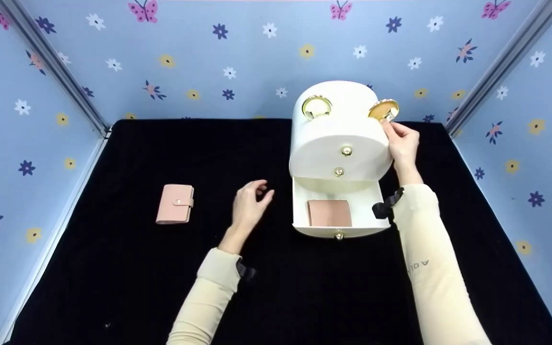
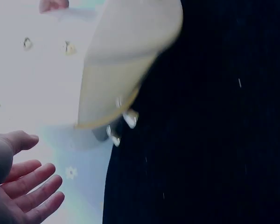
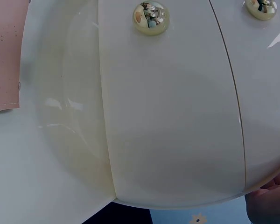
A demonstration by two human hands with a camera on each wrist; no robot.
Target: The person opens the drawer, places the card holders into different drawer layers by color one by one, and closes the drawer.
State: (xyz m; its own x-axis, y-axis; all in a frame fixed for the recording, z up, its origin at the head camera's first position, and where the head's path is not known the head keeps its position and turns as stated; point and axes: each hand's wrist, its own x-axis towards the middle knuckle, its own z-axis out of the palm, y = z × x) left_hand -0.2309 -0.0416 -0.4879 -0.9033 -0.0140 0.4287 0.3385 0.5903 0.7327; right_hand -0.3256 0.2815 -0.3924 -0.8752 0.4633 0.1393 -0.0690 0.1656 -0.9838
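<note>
A white rounded drawer box (image 1: 338,153) with gold knobs and two gold-rimmed round ears stands on black cloth. Its bottom drawer (image 1: 300,206) is pulled out, and a flat pink leather wallet (image 1: 329,213) lies inside, also partly visible as a pink wallet (image 3: 4,56) in the right wrist view. My right hand (image 1: 403,143) is at the box's upper right side, its fingertips pinching the lower edge of the right ear (image 1: 382,109). To the left of the box, my left hand (image 1: 251,203) hovers with loosely bent fingers and holds nothing.
A pink snap-strap wallet (image 1: 173,203) lies on the black cloth (image 1: 127,268) left of my left hand. Blue flowered panels (image 1: 247,48) enclose the back and both sides. The open drawer juts out toward me.
</note>
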